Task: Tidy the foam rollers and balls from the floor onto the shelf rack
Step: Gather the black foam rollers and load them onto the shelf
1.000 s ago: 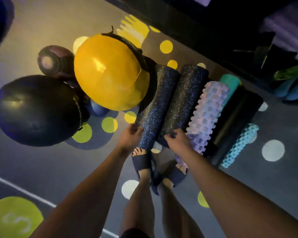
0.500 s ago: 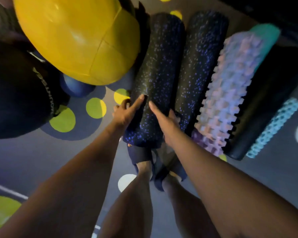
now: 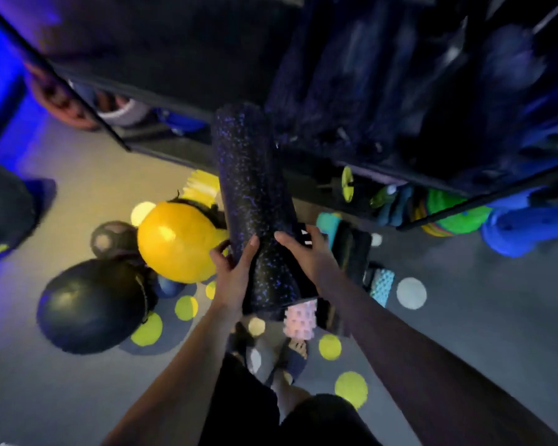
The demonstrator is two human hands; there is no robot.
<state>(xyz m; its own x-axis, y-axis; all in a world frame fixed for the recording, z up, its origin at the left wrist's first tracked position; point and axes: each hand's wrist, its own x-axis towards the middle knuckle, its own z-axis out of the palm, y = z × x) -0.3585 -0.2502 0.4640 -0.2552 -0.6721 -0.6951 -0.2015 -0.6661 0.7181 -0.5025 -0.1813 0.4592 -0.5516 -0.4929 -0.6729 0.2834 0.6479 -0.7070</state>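
Gripping long black blue-speckled foam roller [image 3: 255, 204] near its lower end with left hand [image 3: 232, 275] and right hand [image 3: 306, 255], pointing it at dark shelf rack [image 3: 161, 98]; probably light, stiff.

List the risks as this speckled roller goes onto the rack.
The long black blue-speckled foam roller, gripped at its lower part by left hand and right hand, may tip or slip. Its top end could strike the dark shelf rack. Dropped, it might hit the yellow ball.

Roller [image 3: 255, 204] between left hand [image 3: 234, 268] and right hand [image 3: 306, 255]; balls [image 3: 178, 241] leftward, rack [image 3: 181, 72] behind
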